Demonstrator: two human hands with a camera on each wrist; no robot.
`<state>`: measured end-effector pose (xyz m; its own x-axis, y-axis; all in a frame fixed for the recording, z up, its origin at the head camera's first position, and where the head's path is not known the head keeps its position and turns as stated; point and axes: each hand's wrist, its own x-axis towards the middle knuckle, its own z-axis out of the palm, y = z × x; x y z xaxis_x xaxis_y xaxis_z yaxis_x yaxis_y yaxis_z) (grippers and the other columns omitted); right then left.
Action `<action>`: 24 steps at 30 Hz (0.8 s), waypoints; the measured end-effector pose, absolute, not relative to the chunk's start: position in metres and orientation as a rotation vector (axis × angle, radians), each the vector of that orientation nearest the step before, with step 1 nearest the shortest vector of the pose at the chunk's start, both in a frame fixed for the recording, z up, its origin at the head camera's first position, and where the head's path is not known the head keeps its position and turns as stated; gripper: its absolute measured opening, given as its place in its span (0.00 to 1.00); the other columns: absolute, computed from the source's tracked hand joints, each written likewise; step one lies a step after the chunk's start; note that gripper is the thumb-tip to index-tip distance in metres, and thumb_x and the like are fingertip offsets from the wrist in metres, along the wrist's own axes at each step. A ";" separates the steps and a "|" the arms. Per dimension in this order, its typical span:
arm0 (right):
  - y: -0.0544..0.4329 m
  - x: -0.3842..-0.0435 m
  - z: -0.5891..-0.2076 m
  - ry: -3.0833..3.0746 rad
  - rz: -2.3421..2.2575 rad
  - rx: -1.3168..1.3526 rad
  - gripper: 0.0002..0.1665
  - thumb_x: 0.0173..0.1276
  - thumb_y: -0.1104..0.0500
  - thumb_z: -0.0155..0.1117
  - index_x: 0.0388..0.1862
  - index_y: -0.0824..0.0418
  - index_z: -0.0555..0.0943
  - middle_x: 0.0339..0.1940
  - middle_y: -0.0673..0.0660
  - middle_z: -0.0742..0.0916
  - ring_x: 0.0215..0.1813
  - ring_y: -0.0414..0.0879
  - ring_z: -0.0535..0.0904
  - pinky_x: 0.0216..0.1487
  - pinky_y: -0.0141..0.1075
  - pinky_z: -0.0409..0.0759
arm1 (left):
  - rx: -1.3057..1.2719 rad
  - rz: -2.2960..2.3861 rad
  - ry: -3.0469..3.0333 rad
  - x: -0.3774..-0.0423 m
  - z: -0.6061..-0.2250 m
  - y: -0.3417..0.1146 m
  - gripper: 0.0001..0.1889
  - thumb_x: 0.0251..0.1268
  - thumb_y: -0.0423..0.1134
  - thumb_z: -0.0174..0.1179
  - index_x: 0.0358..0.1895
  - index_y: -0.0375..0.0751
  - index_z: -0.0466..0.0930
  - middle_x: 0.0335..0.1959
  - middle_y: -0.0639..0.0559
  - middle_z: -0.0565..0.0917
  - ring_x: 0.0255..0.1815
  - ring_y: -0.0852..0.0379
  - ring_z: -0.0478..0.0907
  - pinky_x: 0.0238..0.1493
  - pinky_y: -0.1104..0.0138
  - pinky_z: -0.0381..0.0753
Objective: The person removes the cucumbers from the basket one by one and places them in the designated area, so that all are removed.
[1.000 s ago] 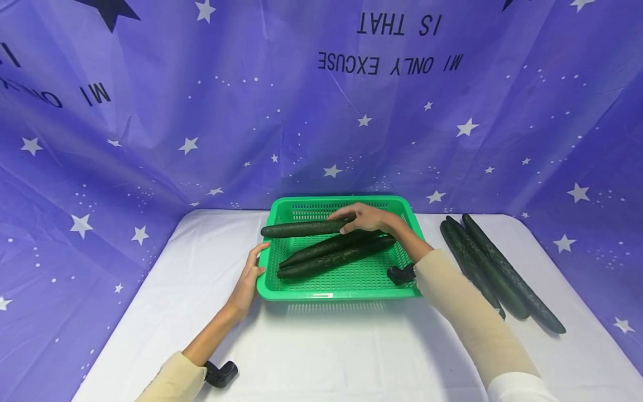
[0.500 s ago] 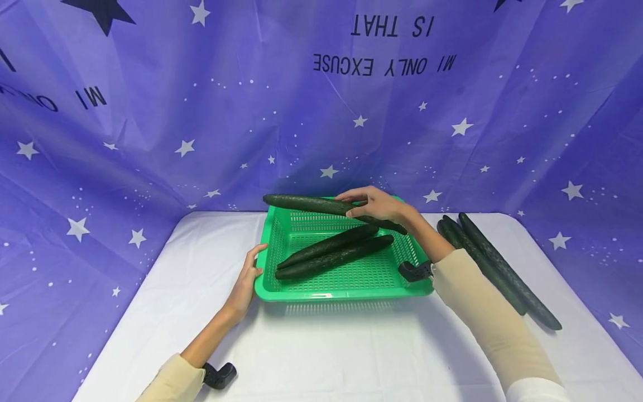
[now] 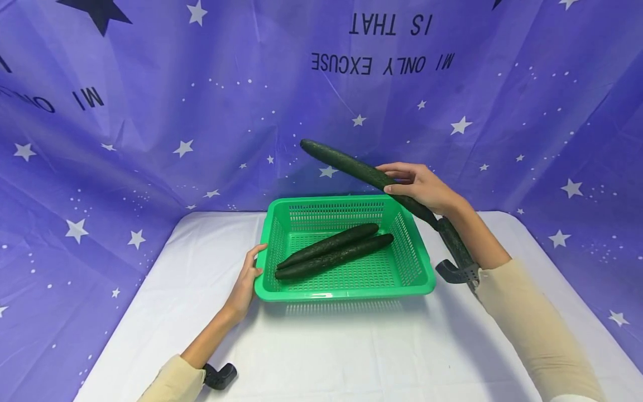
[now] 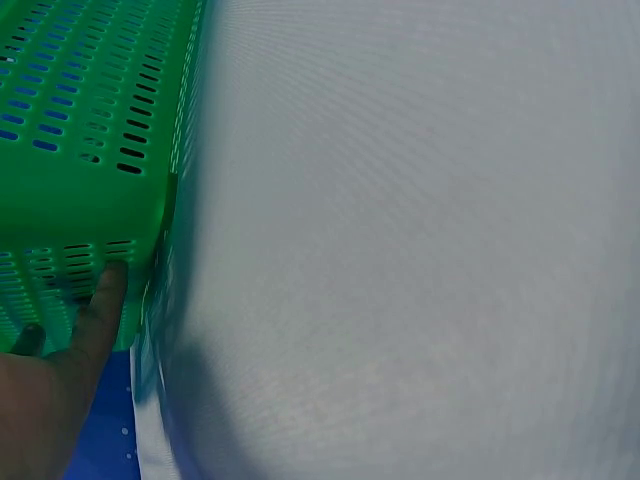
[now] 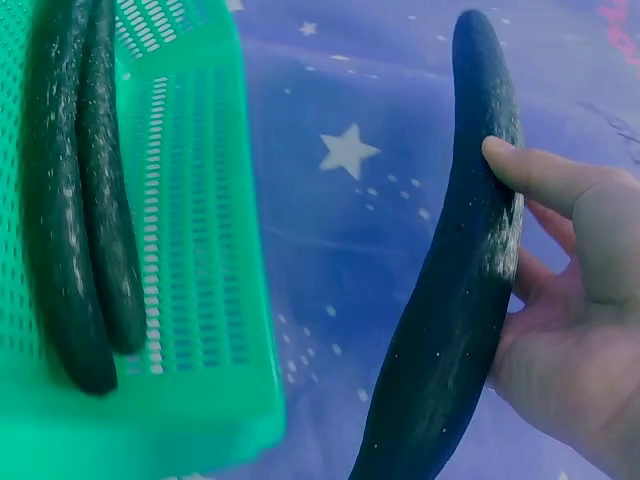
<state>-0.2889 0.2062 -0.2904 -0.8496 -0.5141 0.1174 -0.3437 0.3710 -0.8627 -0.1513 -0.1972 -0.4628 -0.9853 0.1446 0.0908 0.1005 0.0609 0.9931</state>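
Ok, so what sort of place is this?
Probably a makeshift tabletop filming or recording setup, judging by the white-covered table, the purple star-patterned cloth behind it, and the green basket holding two cucumbers.

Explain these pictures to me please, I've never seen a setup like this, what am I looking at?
There's no robot here, just a person's two bare hands. The wide picture comes from a camera worn on the head, looking forward and down; the two smaller ones come from a camera on each wrist. The left hand touches the side of a green basket on a white-covered table. Two dark cucumbers lie inside. The right hand holds another cucumber up at a tilt. At least one more shows on the table, partly hidden behind the right forearm.
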 end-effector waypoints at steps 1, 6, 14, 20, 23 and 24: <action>0.213 -0.286 -0.289 2.469 -1.490 -0.751 0.31 0.71 0.60 0.65 0.72 0.57 0.72 0.73 0.58 0.71 0.73 0.54 0.63 0.66 0.55 0.66 | 0.256 2.110 2.265 -0.151 -0.462 -0.197 0.32 0.68 0.34 0.32 0.78 0.44 0.49 0.78 0.41 0.44 0.74 0.42 0.48 0.70 0.51 0.50; 0.245 -0.268 -0.283 2.558 -1.480 -0.613 0.33 0.71 0.59 0.65 0.74 0.58 0.70 0.73 0.60 0.70 0.73 0.56 0.63 0.64 0.50 0.69 | 0.232 2.097 2.260 -0.150 -0.462 -0.198 0.32 0.69 0.35 0.32 0.77 0.45 0.49 0.75 0.38 0.50 0.51 0.45 0.70 0.51 0.65 0.71; 0.299 -0.246 -0.289 2.700 -1.491 -0.438 0.33 0.71 0.57 0.66 0.73 0.56 0.71 0.63 0.58 0.76 0.60 0.43 0.74 0.49 0.27 0.75 | 0.232 2.090 2.260 -0.151 -0.462 -0.198 0.32 0.69 0.35 0.32 0.78 0.46 0.49 0.77 0.42 0.45 0.60 0.44 0.61 0.54 0.68 0.67; 0.344 -0.233 -0.301 2.798 -1.451 -0.294 0.34 0.71 0.54 0.65 0.74 0.56 0.69 0.60 0.50 0.75 0.55 0.36 0.73 0.46 0.25 0.75 | 0.235 2.104 2.253 -0.150 -0.463 -0.198 0.31 0.69 0.35 0.32 0.77 0.46 0.50 0.76 0.40 0.48 0.51 0.44 0.70 0.49 0.67 0.73; 0.365 -0.227 -0.309 2.799 -1.476 -0.216 0.35 0.71 0.55 0.65 0.75 0.55 0.68 0.56 0.44 0.75 0.50 0.34 0.76 0.42 0.27 0.78 | 0.238 2.096 2.262 -0.150 -0.462 -0.199 0.31 0.69 0.35 0.32 0.77 0.46 0.50 0.76 0.40 0.47 0.48 0.46 0.71 0.48 0.67 0.73; 0.372 -0.224 -0.311 2.792 -1.494 -0.191 0.35 0.71 0.55 0.65 0.75 0.54 0.69 0.54 0.42 0.76 0.48 0.34 0.77 0.41 0.28 0.79 | 0.240 2.093 2.265 -0.150 -0.462 -0.199 0.31 0.70 0.35 0.32 0.77 0.46 0.50 0.76 0.41 0.47 0.48 0.47 0.71 0.48 0.67 0.73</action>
<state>-0.2244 0.3715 -0.3113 -0.9922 -0.0917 0.0839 -0.1207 0.5491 -0.8270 -0.1497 -0.1985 -0.4623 -0.9868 0.1464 0.0691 0.0804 0.0730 0.9941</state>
